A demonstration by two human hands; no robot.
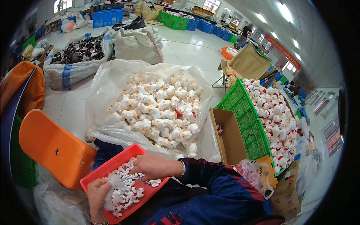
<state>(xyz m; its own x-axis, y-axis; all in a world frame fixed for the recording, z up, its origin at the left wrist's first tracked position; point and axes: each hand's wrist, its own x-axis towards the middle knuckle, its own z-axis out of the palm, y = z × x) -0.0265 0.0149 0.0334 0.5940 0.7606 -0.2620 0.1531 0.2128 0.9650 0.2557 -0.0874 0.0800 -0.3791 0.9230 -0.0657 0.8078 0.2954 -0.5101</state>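
Observation:
A red tray (150, 192) rests across my lap, with many small white curved fabric pieces (131, 194) in it. My left hand (98, 191) is closed at the tray's left side, pinching a tuft of white fluffy stuffing (114, 182). Over the middle of the tray, my right hand (155, 167) grips a thin metal tool (129, 177) that looks like forceps. Its tip points left into the stuffing, and my fingers cover part of it. Whether a fabric piece is also between my left fingers is hidden by the fluff.
Ahead lies a large clear plastic bag (101, 90) of white plush toys (159, 108). An orange chair (52, 148) stands at left. At right are an open cardboard box (229, 137) and a green crate (243, 120) with more plush toys. White sacks (137, 47) stand farther back.

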